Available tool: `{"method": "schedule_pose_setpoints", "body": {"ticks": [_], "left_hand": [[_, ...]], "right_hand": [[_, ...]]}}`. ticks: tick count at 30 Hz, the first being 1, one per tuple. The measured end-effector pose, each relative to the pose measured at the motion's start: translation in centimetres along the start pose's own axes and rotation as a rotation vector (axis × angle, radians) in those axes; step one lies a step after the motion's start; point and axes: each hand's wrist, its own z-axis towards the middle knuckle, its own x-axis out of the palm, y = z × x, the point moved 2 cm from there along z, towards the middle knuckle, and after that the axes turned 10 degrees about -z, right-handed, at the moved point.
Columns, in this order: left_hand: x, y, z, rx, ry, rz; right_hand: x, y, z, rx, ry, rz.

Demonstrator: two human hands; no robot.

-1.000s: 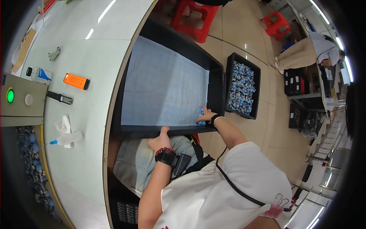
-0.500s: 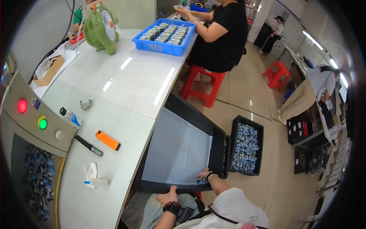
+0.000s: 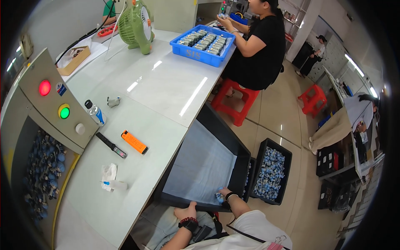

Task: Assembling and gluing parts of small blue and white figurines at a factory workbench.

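A large black tray (image 3: 246, 168) lined with a pale blue sheet (image 3: 200, 160) lies tilted at my lap, beside the table edge. My left hand (image 3: 186, 211) grips its near rim, thumb over the edge. Inside the near right corner, my right hand (image 3: 227, 194) curls round a few small blue-and-grey parts (image 3: 219, 196); its fingertips are partly hidden. To the right on the floor stands a black crate (image 3: 271, 171) full of similar blue parts.
On the table (image 3: 166, 108) are an orange tool (image 3: 134, 142), a black handheld tool (image 3: 111, 145), a bottle (image 3: 95, 112) and a green fan (image 3: 135, 27). A machine (image 3: 54, 100) stands left. A co-worker (image 3: 260, 46) sits by a blue tray (image 3: 196, 54).
The view has swung left, so the table and fan appear farther right. My right hand stays at the tray's corner, where more of the blue parts shows. My left hand keeps the rim.
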Motion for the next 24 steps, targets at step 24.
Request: {"method": "schedule_pose_setpoints", "body": {"ticks": [24], "left_hand": [[-9.3,4.0,-0.8,-0.177,-0.141,0.078]], "right_hand": [[21.2,30.6,-58.4,-0.388,1.560,-0.321]]}}
